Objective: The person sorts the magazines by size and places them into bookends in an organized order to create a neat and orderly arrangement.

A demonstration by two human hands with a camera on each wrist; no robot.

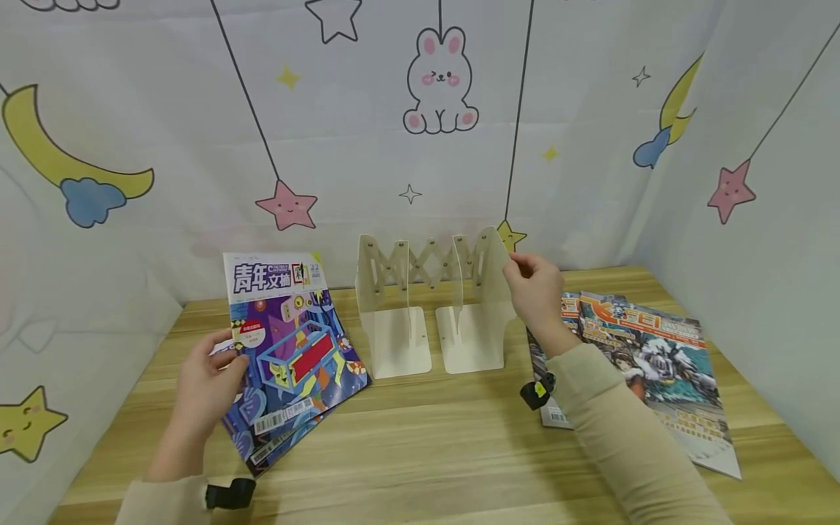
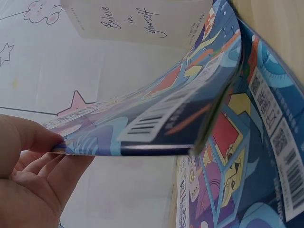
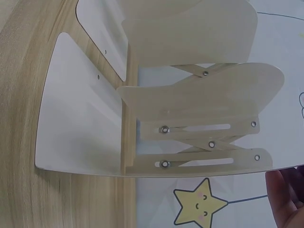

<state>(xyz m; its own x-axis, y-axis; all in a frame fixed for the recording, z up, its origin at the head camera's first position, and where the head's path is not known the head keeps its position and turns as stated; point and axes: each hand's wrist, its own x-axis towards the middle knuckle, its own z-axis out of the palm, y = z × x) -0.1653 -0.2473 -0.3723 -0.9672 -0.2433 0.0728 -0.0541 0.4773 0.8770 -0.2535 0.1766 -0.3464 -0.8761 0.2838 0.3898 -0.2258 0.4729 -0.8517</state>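
My left hand (image 1: pixel 208 379) pinches the left edge of a purple magazine (image 1: pixel 298 364), thumb on the cover. In the left wrist view this magazine (image 2: pixel 156 111) is lifted and bends upward from a second one with a similar cover (image 2: pixel 228 166) under it. My right hand (image 1: pixel 539 295) pinches the upper edge of the right end panel of a white expandable book rack (image 1: pixel 495 292). In the right wrist view the fingers (image 3: pixel 280 197) sit at the panel's edge. Upright dividers and riveted crossed links (image 3: pixel 209 144) show between the rack's end panels.
On the right, partly behind my right forearm, lie several overlapping magazines (image 1: pixel 676 357). The rack stands near the back of the wooden table (image 1: pixel 420 452). A white curtain (image 1: pixel 367 131) printed with stars, moons and a rabbit hangs behind and along the sides.
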